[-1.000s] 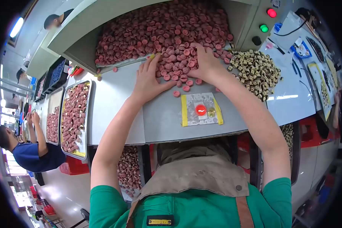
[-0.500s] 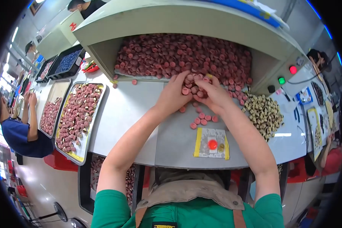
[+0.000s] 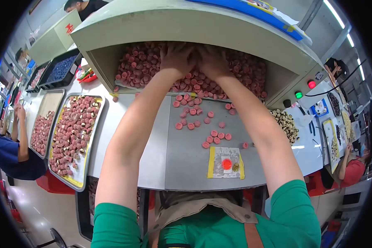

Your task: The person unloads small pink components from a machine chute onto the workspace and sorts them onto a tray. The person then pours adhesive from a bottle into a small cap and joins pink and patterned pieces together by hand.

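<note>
A heap of small round pink caps (image 3: 138, 62) fills the opening of a pale green metal box (image 3: 186, 27). Both hands reach into that shaded opening, over the heap. My left hand (image 3: 177, 61) touches the caps with its fingers stretched forward and apart. Close beside it on the right, my right hand (image 3: 212, 63) also rests among the caps, fingers extended. Their tips are dim and partly hidden. Several loose pink caps (image 3: 192, 111) lie on the grey tabletop (image 3: 186, 165) below the opening.
A patterned card with yellow edges (image 3: 226, 163) bears a red disc. Small cream-and-dark pieces (image 3: 284, 126) are piled at right. Trays of pink pieces (image 3: 96, 136) stand at left. A red and a green button (image 3: 298, 95) sit on the box's right side. People sit at both sides.
Both hands moved from the front of the box, where they cupped a cluster of pink caps, deeper into the opening. More loose caps now show on the tabletop. The view shifted slightly.
</note>
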A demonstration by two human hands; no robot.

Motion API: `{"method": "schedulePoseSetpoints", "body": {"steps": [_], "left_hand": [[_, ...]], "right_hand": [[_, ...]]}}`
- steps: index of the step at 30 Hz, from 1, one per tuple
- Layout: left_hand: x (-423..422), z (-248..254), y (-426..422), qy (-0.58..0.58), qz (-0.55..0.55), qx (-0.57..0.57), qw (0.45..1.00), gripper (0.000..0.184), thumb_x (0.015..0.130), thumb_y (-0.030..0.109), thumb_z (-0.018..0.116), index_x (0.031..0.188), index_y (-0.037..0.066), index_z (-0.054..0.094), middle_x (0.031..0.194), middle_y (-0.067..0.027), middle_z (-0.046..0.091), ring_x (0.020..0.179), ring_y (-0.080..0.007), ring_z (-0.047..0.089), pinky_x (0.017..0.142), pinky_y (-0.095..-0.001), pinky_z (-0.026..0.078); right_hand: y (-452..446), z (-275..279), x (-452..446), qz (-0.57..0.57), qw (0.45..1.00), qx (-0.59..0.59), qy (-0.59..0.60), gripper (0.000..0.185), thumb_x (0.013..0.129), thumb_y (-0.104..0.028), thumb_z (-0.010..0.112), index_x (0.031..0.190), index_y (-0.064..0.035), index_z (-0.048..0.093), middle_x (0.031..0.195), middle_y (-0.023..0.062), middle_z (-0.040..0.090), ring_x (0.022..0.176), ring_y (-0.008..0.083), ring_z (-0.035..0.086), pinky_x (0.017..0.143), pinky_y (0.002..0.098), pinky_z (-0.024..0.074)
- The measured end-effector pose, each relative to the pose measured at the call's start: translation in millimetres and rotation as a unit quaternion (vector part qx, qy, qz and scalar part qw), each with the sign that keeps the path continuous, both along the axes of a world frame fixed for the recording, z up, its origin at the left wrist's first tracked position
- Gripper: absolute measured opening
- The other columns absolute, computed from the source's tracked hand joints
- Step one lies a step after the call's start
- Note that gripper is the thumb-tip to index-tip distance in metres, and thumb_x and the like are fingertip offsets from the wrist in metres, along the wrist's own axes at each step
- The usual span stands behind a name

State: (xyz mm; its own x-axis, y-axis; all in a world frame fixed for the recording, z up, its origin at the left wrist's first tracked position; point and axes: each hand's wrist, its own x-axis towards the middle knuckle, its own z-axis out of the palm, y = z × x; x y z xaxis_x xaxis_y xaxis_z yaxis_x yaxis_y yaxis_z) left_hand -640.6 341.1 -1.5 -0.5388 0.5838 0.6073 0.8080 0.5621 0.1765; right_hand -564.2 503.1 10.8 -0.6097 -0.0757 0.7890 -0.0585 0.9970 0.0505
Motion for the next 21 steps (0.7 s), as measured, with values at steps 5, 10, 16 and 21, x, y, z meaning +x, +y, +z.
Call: {"method": "schedulePoseSetpoints", "body": {"steps": [5, 10, 16, 21], "left_hand": [[-30, -6, -17, 0.079, 0.065, -0.051, 0.994, 0.057, 0.091, 0.059, 0.051, 0.142, 0.033, 0.051, 0.148, -0.0008, 0.047, 0.143, -0.0282, 0.034, 0.114, -0.0668, 0.019], [-49, 8, -33, 0.007, 0.058, -0.064, 0.996, 0.052, 0.092, 0.06, 0.047, 0.138, 0.037, 0.054, 0.148, -0.003, 0.048, 0.143, -0.0296, 0.033, 0.111, -0.071, 0.018], [-71, 23, -73, -0.043, 0.14, -0.101, 0.984, 0.055, 0.091, 0.068, 0.04, 0.133, 0.035, 0.058, 0.147, 0.0009, 0.05, 0.139, -0.0322, 0.039, 0.11, -0.0702, 0.021], [-89, 2, -71, -0.015, 0.151, -0.105, 0.983, 0.062, 0.089, 0.074, 0.039, 0.132, 0.036, 0.059, 0.146, -0.0026, 0.051, 0.139, -0.0352, 0.039, 0.112, -0.0671, 0.022]], "right_hand": [[37, 48, 16, -0.02, 0.993, -0.026, -0.117, 0.037, 0.096, -0.034, 0.057, 0.12, -0.0064, 0.065, 0.116, 0.0192, 0.066, 0.109, 0.037, 0.062, 0.092, 0.048, 0.0487], [104, 50, 7, -0.088, 0.996, -0.004, -0.005, 0.043, 0.097, -0.04, 0.057, 0.12, -0.0054, 0.066, 0.115, 0.0175, 0.068, 0.108, 0.0335, 0.064, 0.092, 0.0462, 0.05], [144, 41, -19, -0.07, 0.992, 0.041, 0.094, 0.044, 0.097, -0.041, 0.057, 0.121, -0.0044, 0.065, 0.115, 0.0178, 0.068, 0.108, 0.0323, 0.064, 0.091, 0.0451, 0.0503], [135, 37, -15, -0.088, 0.995, 0.004, 0.046, 0.044, 0.097, -0.04, 0.058, 0.121, -0.0036, 0.064, 0.113, 0.0186, 0.068, 0.107, 0.0316, 0.065, 0.09, 0.0442, 0.0505]]}}
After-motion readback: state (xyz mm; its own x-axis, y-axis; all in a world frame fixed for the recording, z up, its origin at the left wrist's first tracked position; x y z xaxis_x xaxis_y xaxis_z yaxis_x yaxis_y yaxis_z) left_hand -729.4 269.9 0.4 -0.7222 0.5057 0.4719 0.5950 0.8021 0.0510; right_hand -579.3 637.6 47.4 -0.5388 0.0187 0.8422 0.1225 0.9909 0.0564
